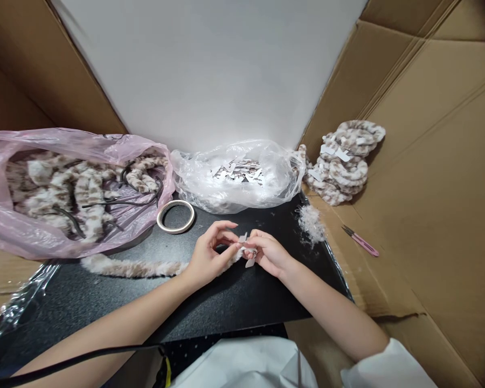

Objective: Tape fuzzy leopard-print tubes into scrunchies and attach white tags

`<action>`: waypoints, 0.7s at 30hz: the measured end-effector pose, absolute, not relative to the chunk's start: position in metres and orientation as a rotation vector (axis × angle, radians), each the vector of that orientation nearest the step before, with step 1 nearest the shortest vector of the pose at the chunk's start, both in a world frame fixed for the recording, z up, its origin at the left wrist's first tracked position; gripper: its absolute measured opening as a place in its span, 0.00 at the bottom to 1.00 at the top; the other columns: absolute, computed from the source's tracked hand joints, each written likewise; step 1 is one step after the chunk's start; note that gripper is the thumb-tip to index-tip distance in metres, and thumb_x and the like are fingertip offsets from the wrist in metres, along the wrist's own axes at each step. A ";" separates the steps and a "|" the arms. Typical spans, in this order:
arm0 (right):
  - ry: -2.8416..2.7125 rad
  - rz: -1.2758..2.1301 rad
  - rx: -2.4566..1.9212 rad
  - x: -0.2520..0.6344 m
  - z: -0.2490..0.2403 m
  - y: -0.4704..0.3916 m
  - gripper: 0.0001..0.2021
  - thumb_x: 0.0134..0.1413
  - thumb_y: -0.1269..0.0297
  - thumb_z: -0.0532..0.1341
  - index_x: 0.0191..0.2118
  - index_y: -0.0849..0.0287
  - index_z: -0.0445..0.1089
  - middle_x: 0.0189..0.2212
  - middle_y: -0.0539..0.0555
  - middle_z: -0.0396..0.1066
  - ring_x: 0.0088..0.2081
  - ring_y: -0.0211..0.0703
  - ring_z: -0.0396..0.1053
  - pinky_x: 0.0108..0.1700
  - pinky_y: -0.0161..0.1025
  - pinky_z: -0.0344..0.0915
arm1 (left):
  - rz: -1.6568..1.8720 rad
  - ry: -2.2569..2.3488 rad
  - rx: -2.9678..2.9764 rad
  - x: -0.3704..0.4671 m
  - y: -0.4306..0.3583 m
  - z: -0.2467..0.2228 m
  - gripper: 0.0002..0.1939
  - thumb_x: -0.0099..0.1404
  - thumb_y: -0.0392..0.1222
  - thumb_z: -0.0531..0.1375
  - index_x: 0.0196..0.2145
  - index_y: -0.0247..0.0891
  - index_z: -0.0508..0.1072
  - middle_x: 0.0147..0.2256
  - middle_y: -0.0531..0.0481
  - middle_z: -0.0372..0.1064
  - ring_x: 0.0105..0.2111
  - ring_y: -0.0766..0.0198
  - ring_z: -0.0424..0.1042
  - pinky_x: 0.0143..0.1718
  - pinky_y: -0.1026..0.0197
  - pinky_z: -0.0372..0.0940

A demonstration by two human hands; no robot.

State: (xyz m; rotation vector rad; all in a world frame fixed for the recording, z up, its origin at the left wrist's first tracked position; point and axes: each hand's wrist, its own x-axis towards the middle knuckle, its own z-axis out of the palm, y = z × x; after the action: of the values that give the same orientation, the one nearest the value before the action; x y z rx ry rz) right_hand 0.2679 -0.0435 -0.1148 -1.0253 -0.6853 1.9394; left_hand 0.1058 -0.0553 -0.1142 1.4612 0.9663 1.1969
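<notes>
A long furry brown-and-white strip (135, 268) lies across the black table and passes under my left hand (212, 253). My left thumb and fingers close on the strip's end, near a small white tag (243, 237). Against that same end, my right hand (267, 251) has its fingers pinched together. Another small white piece (250, 263) hangs just below the fingertips. How the pieces are joined to the fur is too small to tell.
A pink bag (125, 240) of furry strips lies left, beside a tape roll (175, 230). Behind my hands sits a clear bag (210, 199) of white pieces. Rightward are coiled furry strips (339, 180), white scraps (311, 223) and pink-handled snips (364, 243).
</notes>
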 end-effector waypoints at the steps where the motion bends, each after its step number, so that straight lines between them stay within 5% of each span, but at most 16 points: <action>1: -0.674 1.963 -1.025 0.269 -0.115 -0.044 0.14 0.31 0.72 0.66 0.17 0.59 0.56 0.14 0.44 0.65 0.18 0.30 0.63 0.22 0.28 0.57 | 1.184 0.962 1.533 0.104 -0.055 -0.114 0.16 0.60 0.38 0.63 0.45 0.39 0.65 0.30 0.52 0.73 0.31 0.66 0.74 0.36 0.63 0.67; 10: -0.691 2.027 -1.107 0.272 -0.116 -0.044 0.14 0.30 0.71 0.66 0.19 0.58 0.57 0.15 0.44 0.66 0.18 0.32 0.65 0.22 0.29 0.61 | 1.037 0.904 1.663 0.098 -0.052 -0.106 0.25 0.56 0.39 0.66 0.50 0.38 0.63 0.30 0.52 0.74 0.30 0.65 0.74 0.38 0.60 0.70; 15: -0.700 2.039 -1.112 0.272 -0.116 -0.043 0.14 0.29 0.70 0.67 0.19 0.59 0.59 0.15 0.45 0.66 0.18 0.32 0.65 0.23 0.30 0.61 | 1.000 0.891 1.727 0.096 -0.050 -0.106 0.17 0.57 0.37 0.64 0.45 0.38 0.69 0.30 0.51 0.75 0.30 0.65 0.74 0.37 0.61 0.70; 21: -0.849 2.034 -1.073 0.275 -0.111 -0.044 0.13 0.38 0.63 0.68 0.25 0.59 0.62 0.20 0.47 0.69 0.23 0.35 0.68 0.29 0.34 0.65 | 1.056 0.997 1.617 0.097 -0.052 -0.105 0.11 0.54 0.38 0.66 0.36 0.37 0.72 0.28 0.50 0.76 0.29 0.63 0.76 0.35 0.63 0.69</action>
State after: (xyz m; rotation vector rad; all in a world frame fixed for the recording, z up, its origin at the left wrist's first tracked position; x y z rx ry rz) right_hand 0.2746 -0.0445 -0.1112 -1.0725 -0.8493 2.0336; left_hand 0.0969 -0.0517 -0.1055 1.6171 0.9970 1.0565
